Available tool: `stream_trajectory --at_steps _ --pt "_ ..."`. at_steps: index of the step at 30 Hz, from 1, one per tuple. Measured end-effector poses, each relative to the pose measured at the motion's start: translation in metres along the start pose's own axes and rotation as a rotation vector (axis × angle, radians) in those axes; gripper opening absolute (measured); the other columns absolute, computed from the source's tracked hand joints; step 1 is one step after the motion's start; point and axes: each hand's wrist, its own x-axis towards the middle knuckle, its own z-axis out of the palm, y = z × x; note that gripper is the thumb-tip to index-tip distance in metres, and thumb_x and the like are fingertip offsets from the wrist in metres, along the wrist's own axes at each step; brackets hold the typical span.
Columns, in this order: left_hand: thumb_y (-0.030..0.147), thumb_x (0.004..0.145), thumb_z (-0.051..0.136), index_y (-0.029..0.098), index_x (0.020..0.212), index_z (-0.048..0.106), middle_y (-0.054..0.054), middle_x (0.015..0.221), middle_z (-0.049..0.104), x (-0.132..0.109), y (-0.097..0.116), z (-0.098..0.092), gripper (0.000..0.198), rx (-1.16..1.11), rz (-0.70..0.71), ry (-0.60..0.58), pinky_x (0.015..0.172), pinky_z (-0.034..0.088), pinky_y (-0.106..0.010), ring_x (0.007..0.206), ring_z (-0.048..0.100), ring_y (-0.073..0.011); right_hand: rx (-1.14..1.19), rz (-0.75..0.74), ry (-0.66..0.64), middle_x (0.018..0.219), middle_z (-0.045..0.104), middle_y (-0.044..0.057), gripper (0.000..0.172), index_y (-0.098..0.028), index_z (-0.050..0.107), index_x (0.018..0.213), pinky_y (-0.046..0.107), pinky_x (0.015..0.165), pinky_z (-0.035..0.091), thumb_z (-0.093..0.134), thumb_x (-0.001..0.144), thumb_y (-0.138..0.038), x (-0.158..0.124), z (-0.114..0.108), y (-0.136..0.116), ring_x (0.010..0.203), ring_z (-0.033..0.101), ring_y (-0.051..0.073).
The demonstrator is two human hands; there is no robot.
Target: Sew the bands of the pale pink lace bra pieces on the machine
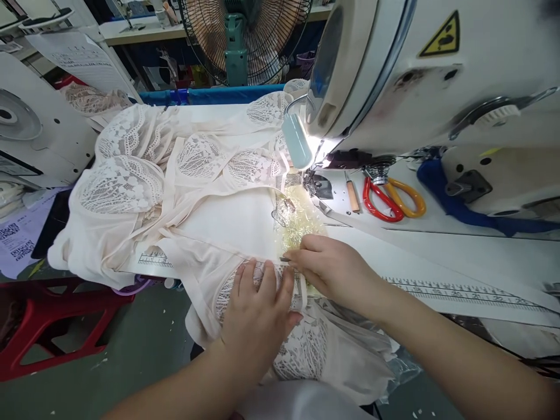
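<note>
My left hand [260, 309] lies with fingers spread on the lace cup of a cream bra-like garment [227, 291] at the table's front edge. Beside its fingertips, my right hand [328, 268] pinches a small dark metal piece [285, 259], too small to name exactly. Just beyond my right fingers is a patch of clear yellowish plastic [301, 224] holding small shiny bits. The sewing machine's lit needle area [308, 178] stands past it. More cream lace garments [122, 186] are heaped across the left of the table, their straps reaching toward the machine.
Red-and-orange-handled scissors [381, 201] and a wooden-handled tool [351, 192] lie under the machine arm [481, 76]. A printed ruler [464, 294] runs along the table edge. A fan [236, 49] stands behind; a red stool [56, 326] is at lower left.
</note>
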Motion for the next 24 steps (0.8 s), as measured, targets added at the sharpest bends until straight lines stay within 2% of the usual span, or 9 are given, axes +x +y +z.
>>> stream_trajectory --at_steps 7,10,12,19,22,24 --pt "0.055 0.055 0.076 0.024 0.121 0.052 -0.010 0.114 0.057 0.003 0.005 0.000 0.077 0.053 -0.027 -0.007 0.089 0.045 -0.053 0.105 0.052 -0.0371 -0.019 0.015 -0.100 0.065 0.045 0.002 0.024 -0.017 0.063 0.078 0.026 0.049 0.022 0.039 0.085 -0.018 0.011 0.002 -0.003 0.060 0.038 0.014" --pt "0.053 0.054 0.077 0.026 0.123 0.051 -0.009 0.113 0.057 0.004 0.006 -0.002 0.079 0.068 -0.041 -0.027 0.089 0.046 -0.052 0.105 0.052 -0.0361 -0.036 0.070 -0.167 0.064 0.042 0.000 0.022 -0.018 0.060 0.076 0.026 0.049 0.019 0.039 0.082 -0.017 0.011 -0.002 -0.002 0.058 0.034 0.013" --pt "0.051 0.054 0.078 0.027 0.123 0.050 -0.008 0.113 0.057 0.004 0.005 -0.004 0.079 0.074 -0.034 -0.046 0.088 0.046 -0.051 0.106 0.051 -0.0358 -0.034 0.118 -0.198 0.063 0.041 0.000 0.021 -0.018 0.059 0.076 0.026 0.049 0.017 0.039 0.081 -0.015 0.009 -0.006 -0.001 0.057 0.032 0.013" --pt "0.044 0.060 0.077 0.027 0.125 0.048 -0.009 0.115 0.056 0.005 0.002 -0.002 0.074 0.079 -0.022 -0.082 0.088 0.045 -0.050 0.108 0.050 -0.0354 -0.068 0.088 -0.210 0.064 0.042 0.001 0.021 -0.018 0.059 0.076 0.027 0.049 0.018 0.039 0.081 -0.014 -0.003 -0.016 0.013 0.057 0.036 0.014" --pt "0.043 0.055 0.080 0.028 0.123 0.051 -0.009 0.114 0.058 -0.004 0.002 0.005 0.075 0.088 -0.011 0.056 0.088 0.045 -0.050 0.107 0.051 -0.0357 0.016 0.081 -0.130 0.071 0.049 0.003 0.018 -0.018 0.062 0.078 0.026 0.054 0.028 0.044 0.080 -0.014 -0.006 -0.023 0.011 0.064 0.045 0.016" --pt "0.043 0.055 0.079 0.029 0.115 0.057 -0.009 0.105 0.062 -0.010 -0.002 0.019 0.065 0.119 0.037 0.243 0.081 0.048 -0.050 0.099 0.055 -0.0356 0.156 0.126 -0.016 0.073 0.055 0.004 0.019 -0.018 0.063 0.080 0.025 0.060 0.035 0.044 0.080 -0.013 -0.009 -0.025 0.006 0.069 0.051 0.016"
